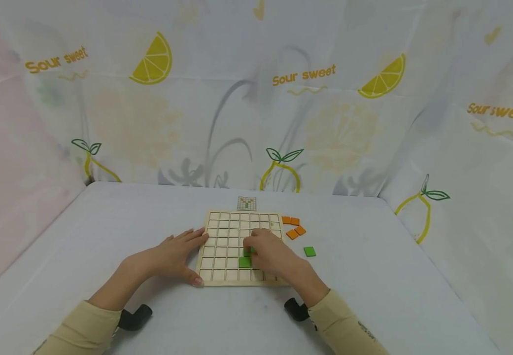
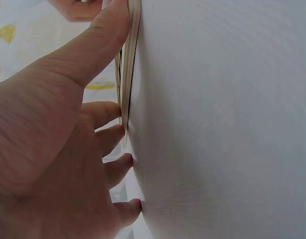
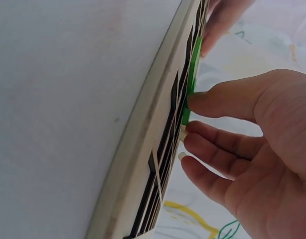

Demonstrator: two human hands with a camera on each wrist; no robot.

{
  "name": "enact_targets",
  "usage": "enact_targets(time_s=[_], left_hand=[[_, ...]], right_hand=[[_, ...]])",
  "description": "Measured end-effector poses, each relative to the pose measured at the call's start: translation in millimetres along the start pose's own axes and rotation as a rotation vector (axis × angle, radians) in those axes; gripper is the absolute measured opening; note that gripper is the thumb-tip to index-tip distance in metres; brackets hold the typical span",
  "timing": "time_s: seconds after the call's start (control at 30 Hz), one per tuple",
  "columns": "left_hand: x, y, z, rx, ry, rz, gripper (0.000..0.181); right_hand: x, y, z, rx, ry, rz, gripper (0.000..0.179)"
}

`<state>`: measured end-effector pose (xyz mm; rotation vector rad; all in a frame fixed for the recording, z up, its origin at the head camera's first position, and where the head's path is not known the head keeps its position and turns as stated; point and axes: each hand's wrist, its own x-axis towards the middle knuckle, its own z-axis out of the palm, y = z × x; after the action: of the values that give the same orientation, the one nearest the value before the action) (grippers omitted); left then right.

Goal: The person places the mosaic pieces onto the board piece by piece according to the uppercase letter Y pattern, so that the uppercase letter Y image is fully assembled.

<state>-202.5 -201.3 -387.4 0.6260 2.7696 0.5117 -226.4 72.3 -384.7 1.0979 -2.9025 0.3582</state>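
A person's two hands work at a pale wooden grid board (image 1: 221, 283) lying on a white-covered counter (image 1: 172, 335). The left hand (image 1: 173, 254) is spread at the board's left side, its fingers extended and relaxed, with fingertips and thumb touching the edge. The right hand (image 1: 271, 251) reaches over the board from the right, its grip closed between thumb and fingers on a green tile (image 3: 186, 116), which sits at the grid right of the middle; the fingers partly hide it, and whether it is fully down in a square cannot be told. A second green tile (image 1: 245, 262) lies in a square just nearer the person, in the second row from the near edge. Beside the board on the right are four orange tiles (image 1: 292, 234) in two pairs, and nearer the person, a loose green tile (image 1: 310, 251). Just past the far edge lies a small pattern card (image 1: 247, 203). Beige sleeves (image 1: 85, 325) cover the forearms, and behind hangs a pale backdrop (image 1: 221, 123) printed with lemons and "Sour sweet"
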Motion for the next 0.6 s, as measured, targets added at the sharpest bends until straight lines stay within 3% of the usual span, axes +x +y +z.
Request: enact_targets(time_s=[0.6], left_hand=[[1.0, -0.7, 2.1, 0.005, -0.004, -0.013, 0.114]], right_hand=[[5.9, -3.8, -0.6, 0.0, -0.021, -0.02, 0.016]])
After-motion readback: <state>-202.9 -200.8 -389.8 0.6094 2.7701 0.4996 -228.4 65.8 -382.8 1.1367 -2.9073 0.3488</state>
